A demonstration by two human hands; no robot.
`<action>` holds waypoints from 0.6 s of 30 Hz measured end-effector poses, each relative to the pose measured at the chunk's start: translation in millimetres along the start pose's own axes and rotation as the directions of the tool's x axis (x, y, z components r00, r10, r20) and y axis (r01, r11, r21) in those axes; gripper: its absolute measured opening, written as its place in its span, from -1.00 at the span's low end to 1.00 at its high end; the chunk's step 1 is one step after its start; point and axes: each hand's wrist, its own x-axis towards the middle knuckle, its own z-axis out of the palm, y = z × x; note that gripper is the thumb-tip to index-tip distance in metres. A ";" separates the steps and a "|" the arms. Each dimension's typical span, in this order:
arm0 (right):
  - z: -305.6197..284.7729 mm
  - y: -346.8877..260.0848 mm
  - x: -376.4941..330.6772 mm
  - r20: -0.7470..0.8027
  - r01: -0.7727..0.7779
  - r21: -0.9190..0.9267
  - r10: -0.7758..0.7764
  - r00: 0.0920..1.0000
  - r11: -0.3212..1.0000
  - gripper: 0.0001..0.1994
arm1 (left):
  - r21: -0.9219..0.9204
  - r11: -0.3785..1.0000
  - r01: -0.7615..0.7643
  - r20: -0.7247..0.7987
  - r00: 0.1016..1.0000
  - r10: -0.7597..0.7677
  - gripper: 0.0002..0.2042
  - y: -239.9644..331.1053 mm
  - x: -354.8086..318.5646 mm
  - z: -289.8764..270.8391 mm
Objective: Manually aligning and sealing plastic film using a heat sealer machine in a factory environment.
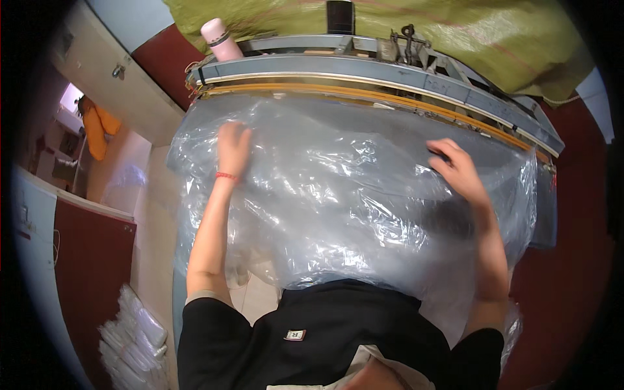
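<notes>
A wide sheet of transparent plastic film [312, 175], wrinkled and shiny, is spread over the work surface in front of me and hangs down toward my body. My left hand [234, 149], with a red bracelet on its wrist, is over the film's left part, slightly blurred, its thumb apart from the fingers. Over the right part is my right hand [458, 172], fingers loosely curved and the thumb apart, with no film visibly gripped. Whether either palm presses on the film I cannot tell.
Beyond the film runs a long metal frame [312, 68] with a yellow-orange strip [364, 96] along it. A pink bottle [222, 40] stands at its far left. Green-yellow sheeting [468, 39] hangs behind. Bundled plastic bags [133, 341] lie at lower left, near an open door [123, 71].
</notes>
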 end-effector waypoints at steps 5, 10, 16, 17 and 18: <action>39.6 -16.5 23.7 0.633 -0.552 0.012 0.421 0.650 0.834 -0.80 | 0.064 0.997 -0.041 -0.016 0.999 0.042 -0.79 0.5 -0.2 -1.0; 38.7 -15.8 6.4 0.598 -0.563 0.339 0.288 0.747 0.754 -0.84 | 0.115 0.989 -0.090 0.098 0.992 0.079 -0.76 -16.6 -2.8 -12.1; -100.7 68.4 -53.2 -0.110 -0.333 -0.124 0.321 0.941 0.935 -0.84 | 0.232 0.969 -0.086 0.260 0.965 0.023 -0.58 -31.5 -35.5 -33.6; -132.5 68.9 -69.7 -0.175 -0.434 -0.197 0.404 0.898 0.879 -0.82 | 0.221 0.971 -0.089 0.323 0.946 0.014 -0.56 -24.9 -44.5 -40.4; -164.2 83.8 -93.0 -0.215 -0.446 -0.316 0.395 0.893 0.837 -0.81 | 0.218 0.972 -0.091 0.323 0.946 0.016 -0.56 -9.4 -52.4 -45.3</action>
